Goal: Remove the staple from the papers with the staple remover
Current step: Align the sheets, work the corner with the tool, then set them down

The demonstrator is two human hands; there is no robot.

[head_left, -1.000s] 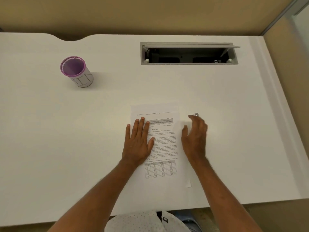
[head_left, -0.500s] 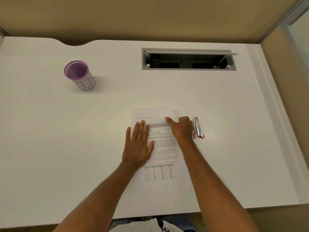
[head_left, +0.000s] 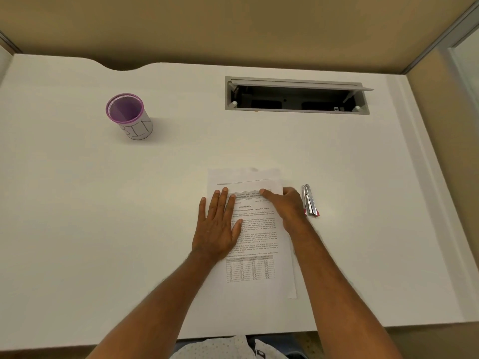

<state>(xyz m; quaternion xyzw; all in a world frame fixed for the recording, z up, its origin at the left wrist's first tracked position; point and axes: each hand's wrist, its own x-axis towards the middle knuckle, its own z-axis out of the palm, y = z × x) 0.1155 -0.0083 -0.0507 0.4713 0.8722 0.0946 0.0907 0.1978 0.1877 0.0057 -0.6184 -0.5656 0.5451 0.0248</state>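
Note:
A stack of printed papers [head_left: 255, 265] lies on the white desk [head_left: 129, 229] in front of me, with text and a table on the top sheet. My left hand [head_left: 219, 226] rests flat on the papers' left side, fingers spread. My right hand [head_left: 286, 206] lies on the papers' upper right part, its index finger pointing left across the heading. The metal staple remover [head_left: 309, 200] with a pink end lies on the desk just right of my right hand, untouched. I cannot make out the staple.
A purple-rimmed cup [head_left: 129, 116] labelled BIN stands at the back left. An open grey cable hatch [head_left: 296, 95] is set into the desk at the back right. The desk's right edge meets a beige partition.
My right hand moved left from the staple remover onto the papers' upper right part, uncovering the tool. The left hand stayed flat on the papers.

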